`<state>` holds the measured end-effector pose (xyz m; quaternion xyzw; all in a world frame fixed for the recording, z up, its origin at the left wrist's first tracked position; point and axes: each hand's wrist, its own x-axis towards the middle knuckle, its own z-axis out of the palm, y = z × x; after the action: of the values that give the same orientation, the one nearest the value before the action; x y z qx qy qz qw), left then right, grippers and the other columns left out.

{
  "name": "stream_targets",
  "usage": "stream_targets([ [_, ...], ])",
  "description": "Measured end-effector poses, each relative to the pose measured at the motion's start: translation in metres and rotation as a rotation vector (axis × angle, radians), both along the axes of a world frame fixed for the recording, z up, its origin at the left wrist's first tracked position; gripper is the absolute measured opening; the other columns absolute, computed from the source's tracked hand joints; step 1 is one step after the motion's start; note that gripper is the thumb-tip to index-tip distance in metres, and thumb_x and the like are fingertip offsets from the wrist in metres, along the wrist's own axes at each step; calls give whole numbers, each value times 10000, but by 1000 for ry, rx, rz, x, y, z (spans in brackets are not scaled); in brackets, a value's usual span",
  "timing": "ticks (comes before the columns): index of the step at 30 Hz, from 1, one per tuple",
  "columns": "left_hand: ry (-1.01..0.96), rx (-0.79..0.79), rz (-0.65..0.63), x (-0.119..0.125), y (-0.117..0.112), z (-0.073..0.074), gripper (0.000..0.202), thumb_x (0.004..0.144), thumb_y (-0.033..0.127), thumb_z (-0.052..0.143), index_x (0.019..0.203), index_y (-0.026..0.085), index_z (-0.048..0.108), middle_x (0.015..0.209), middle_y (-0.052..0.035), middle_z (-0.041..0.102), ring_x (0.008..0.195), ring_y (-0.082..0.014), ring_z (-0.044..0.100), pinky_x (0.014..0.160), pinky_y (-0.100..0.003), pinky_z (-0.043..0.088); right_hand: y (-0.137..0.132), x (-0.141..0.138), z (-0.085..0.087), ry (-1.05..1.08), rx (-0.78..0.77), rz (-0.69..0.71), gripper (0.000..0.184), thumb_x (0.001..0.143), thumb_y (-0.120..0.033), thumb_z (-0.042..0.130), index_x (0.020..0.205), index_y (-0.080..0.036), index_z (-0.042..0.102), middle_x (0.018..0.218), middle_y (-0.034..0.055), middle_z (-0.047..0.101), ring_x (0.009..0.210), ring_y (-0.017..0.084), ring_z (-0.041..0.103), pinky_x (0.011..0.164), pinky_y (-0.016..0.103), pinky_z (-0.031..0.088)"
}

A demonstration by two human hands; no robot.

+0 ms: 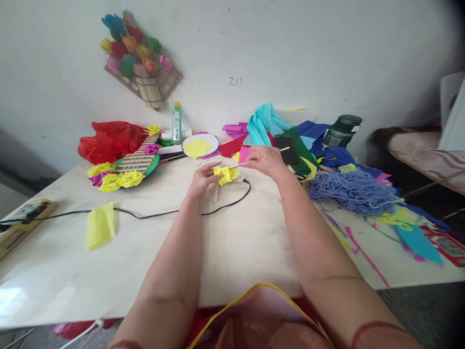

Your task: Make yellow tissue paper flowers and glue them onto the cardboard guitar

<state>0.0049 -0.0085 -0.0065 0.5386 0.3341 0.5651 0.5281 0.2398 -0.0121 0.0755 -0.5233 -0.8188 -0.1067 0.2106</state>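
Note:
Near the middle of the white table [247, 242], my left hand [204, 179] is closed on a crumpled yellow paper flower [227, 175]. My right hand [266, 160] pinches a thin wooden stick [285, 149], whose far end touches the yellow paper. A bit of something clear or white hangs below the left fingers; I cannot make out what it is. Behind the right fingers lies a pink paper piece [245, 155]. To the left rests a flat yellow paper sheet [100, 226].
A black cable [145, 217] crosses the table to a power strip [25, 223]. A guitar-shaped craft [140, 165], a glue bottle [176, 125] and a white plate [215, 141] stand at the back. Blue yarn [352, 191] and a dark green jar [342, 131] are on the right.

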Motion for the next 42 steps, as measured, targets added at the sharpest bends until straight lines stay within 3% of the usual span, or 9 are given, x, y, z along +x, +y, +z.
stream_targets([
  [12, 8, 32, 30, 0, 0, 0, 616, 508, 252, 867, 1099, 170, 716, 774, -37, 738, 685, -166, 666, 703, -298, 529, -6, -6, 6, -15, -34, 12, 200, 870, -344, 621, 877, -232, 785, 1008, 53, 735, 856, 203, 620, 630, 299, 312],
  [26, 17, 25, 46, 0, 0, 1, 610, 513, 296, 866, 1093, 180, 721, 869, -63, 753, 786, -214, 693, 761, -341, 543, 3, 3, -2, 22, 45, 25, 212, 867, -358, 612, 823, -233, 778, 956, 41, 724, 830, 188, 605, 615, 295, 310],
  [42, -10, 19, 47, 1, -1, 1, 526, 497, 273, 871, 1000, 173, 753, 868, -72, 756, 806, -225, 696, 765, -344, 548, -8, -5, 9, -49, -16, -18, 237, 894, -354, 577, 877, -231, 780, 1004, 54, 721, 882, 203, 610, 612, 299, 296],
])
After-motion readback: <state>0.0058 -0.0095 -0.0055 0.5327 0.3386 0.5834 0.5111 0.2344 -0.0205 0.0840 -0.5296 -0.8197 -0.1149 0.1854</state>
